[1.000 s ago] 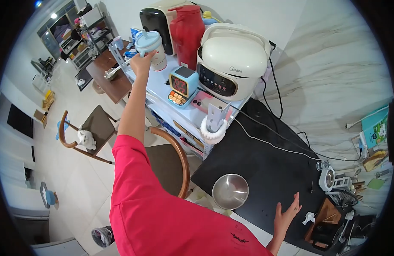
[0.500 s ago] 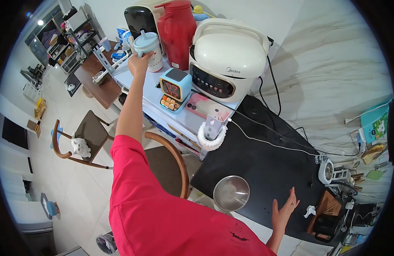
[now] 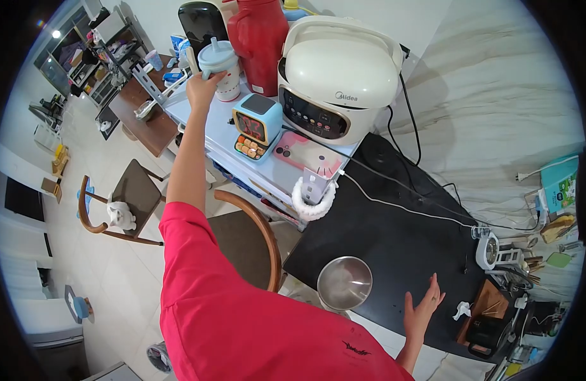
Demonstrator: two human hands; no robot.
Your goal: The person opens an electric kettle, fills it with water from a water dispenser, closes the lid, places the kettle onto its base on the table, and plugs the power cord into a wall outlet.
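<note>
My left hand (image 3: 201, 87) reaches far out and is closed at the handle of a white tumbler (image 3: 228, 87) with a pale blue lid and straw. The tumbler stands upright on the white cabinet top (image 3: 220, 127), by a red thermos jug (image 3: 259, 47). Over the black countertop (image 3: 394, 254) my right hand (image 3: 422, 308) hovers with its fingers spread, holding nothing. Left of that hand, a steel bowl (image 3: 345, 284) sits at the counter's near edge. A small blue retro-style clock (image 3: 258, 120) stands in front of the thermos.
A white Midea cooker (image 3: 340, 76) stands beside the thermos, its cables trailing along the wall. A pink phone (image 3: 305, 152) and a fluffy white ring (image 3: 314, 200) lie near the cabinet corner. Below is a wooden chair (image 3: 245, 247). A black pan (image 3: 486, 333) sits at far right.
The view has shifted slightly, so the cabinet items sit a little higher in it. My left hand stays at the tumbler's handle; my right hand remains spread over the counter.
</note>
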